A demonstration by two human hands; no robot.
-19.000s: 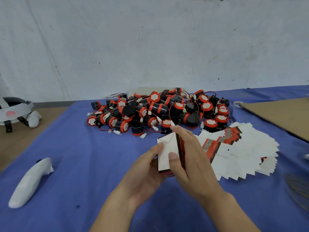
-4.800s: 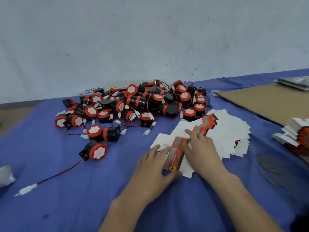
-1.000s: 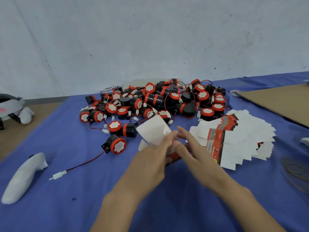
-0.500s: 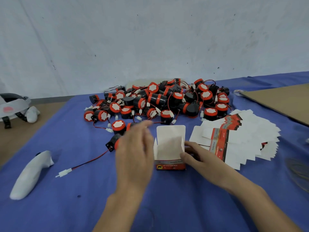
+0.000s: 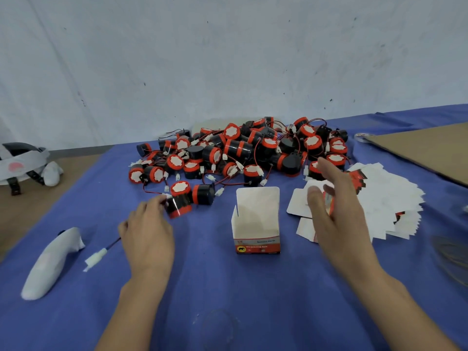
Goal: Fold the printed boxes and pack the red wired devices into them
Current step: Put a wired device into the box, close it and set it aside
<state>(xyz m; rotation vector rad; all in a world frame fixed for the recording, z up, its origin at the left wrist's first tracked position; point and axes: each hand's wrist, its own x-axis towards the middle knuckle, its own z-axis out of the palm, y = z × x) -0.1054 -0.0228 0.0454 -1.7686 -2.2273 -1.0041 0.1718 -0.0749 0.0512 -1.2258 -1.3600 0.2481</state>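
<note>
A folded printed box (image 5: pixel 257 224) stands upright on the blue cloth with its top flap open and nothing visible inside. My left hand (image 5: pixel 148 231) is left of it, and its fingertips grip a black-and-red wired device (image 5: pixel 178 207) at the near edge of the device pile (image 5: pixel 240 150). The device's wire runs under my hand to a white connector (image 5: pixel 95 258). My right hand (image 5: pixel 336 211) hovers open and blurred to the right of the box, over the fanned stack of flat printed boxes (image 5: pixel 385 198). It holds nothing.
A white handheld object (image 5: pixel 50 262) lies at the near left. A headset (image 5: pixel 20 160) sits on the bare wooden table at far left. Brown cardboard (image 5: pixel 430 148) covers the far right. A wall stands close behind the pile.
My right hand let go of the box and moved right over the flat boxes. My left hand came down onto a device at the pile's near edge and took hold of it.
</note>
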